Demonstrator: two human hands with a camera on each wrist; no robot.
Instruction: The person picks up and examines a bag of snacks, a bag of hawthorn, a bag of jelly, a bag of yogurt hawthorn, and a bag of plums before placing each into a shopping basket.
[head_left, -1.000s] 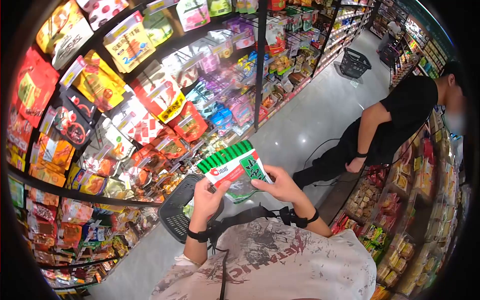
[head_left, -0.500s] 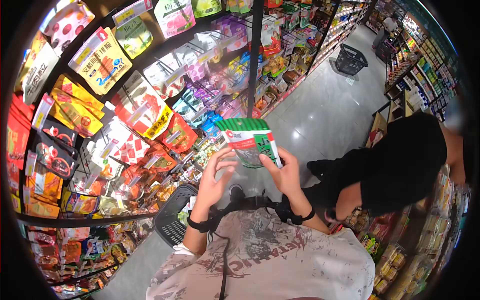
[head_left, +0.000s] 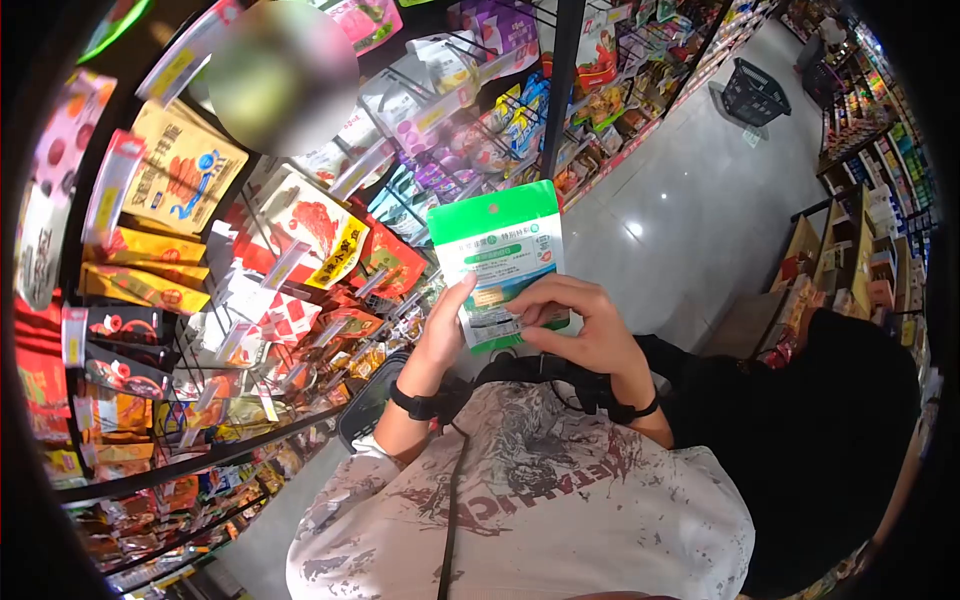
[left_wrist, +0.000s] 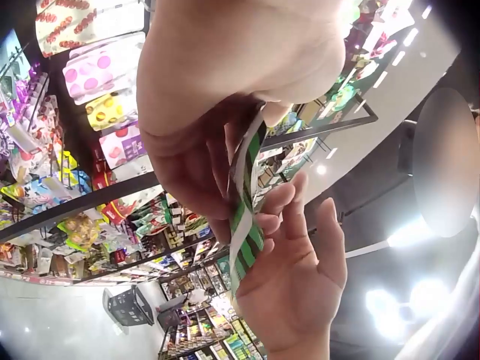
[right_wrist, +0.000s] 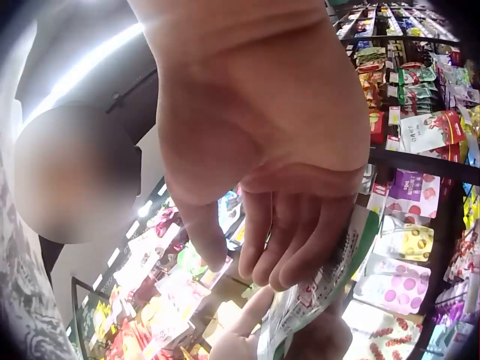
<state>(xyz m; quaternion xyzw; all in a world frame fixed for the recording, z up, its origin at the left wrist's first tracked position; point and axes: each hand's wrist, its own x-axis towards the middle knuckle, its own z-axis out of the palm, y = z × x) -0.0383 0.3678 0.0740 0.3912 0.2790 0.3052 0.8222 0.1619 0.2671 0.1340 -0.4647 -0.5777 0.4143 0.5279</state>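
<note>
A green and white snack pouch point(head_left: 495, 240) stands in front of my chest with its printed back towards me. My left hand point(head_left: 440, 328) grips its left edge, thumb on the near face and fingers behind. The left wrist view shows the pouch point(left_wrist: 246, 251) edge-on in that hand point(left_wrist: 217, 97). Over the lower right of the pouch lies my right hand point(head_left: 585, 325), fingers loosely bent across the printed face and thumb apart from them. In the right wrist view the right hand's fingers point(right_wrist: 296, 240) hang relaxed beside the pouch point(right_wrist: 315, 296).
Racks of hanging snack packets point(head_left: 190, 165) line the left side. A dark shopping basket point(head_left: 370, 400) is low beside my left forearm, and another basket point(head_left: 755, 92) sits on the aisle floor ahead. A person in black point(head_left: 820, 450) is close on my right, by the shelves.
The pouch has been turned from its front to its back. My left hand let go of it and grips its left edge again; my right hand loosened its pinch. The person in black came closer.
</note>
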